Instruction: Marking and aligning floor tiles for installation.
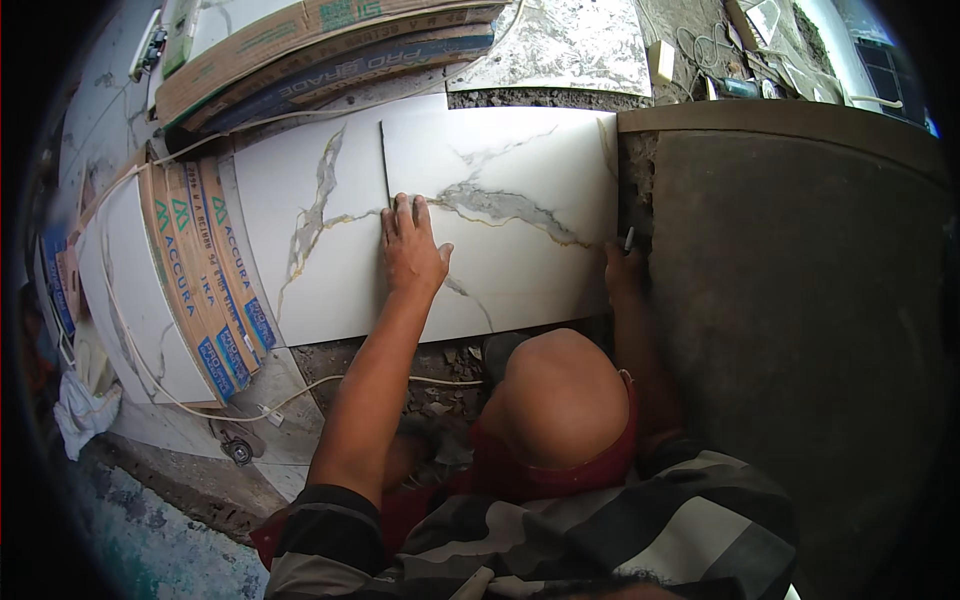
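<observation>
My left hand [412, 248] lies open on the white, grey-veined tile [520, 150], its fingers along that tile's left edge, where it meets or overlaps a second veined tile [300, 180] beside it. My right hand [624, 270] is at the tile's right edge in shadow, closed on a thin pale pen-like object [629, 238]; its fingers are partly hidden. My bent bare knee [555, 390], with red cloth around it, is between my forearms, below the tiles.
Cardboard tile boxes [330, 60] lie at the upper left, more stacked tiles [125, 290] at the left. A cable [220, 416] crosses the rubble. A dark raised slab [780, 300] borders the right. Tools [735, 87] and loose wire sit at the top right.
</observation>
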{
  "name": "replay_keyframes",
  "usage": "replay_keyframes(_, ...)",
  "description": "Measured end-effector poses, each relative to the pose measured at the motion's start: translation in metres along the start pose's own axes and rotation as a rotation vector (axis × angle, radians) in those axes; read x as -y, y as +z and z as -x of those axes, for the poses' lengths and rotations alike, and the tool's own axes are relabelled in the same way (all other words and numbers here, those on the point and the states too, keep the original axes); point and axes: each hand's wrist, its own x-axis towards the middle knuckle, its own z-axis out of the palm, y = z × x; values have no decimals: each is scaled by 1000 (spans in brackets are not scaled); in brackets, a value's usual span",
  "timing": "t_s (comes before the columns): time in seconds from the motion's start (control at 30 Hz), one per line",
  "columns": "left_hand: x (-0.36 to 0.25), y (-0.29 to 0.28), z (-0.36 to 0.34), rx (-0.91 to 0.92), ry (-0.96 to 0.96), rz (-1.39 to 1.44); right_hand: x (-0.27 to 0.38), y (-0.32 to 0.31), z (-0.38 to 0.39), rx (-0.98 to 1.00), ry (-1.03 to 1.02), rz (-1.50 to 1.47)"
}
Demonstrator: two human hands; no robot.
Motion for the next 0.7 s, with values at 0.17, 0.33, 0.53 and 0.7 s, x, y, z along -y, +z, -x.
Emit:
replay_keyframes(0.17,3,4,-2,33,-19,1,17,-4,8,-11,47,143)
replay_keyframes(0.33,2,8,-1,-128,-90,363,32,-7,15,-4,51,205)
replay_keyframes(0.53,2,9,-3,-160,-109,480,29,-2,12,-43,52,207)
replay_keyframes(0.7,3,12,-3,-209,-120,504,23,0,10,-27,70,173)
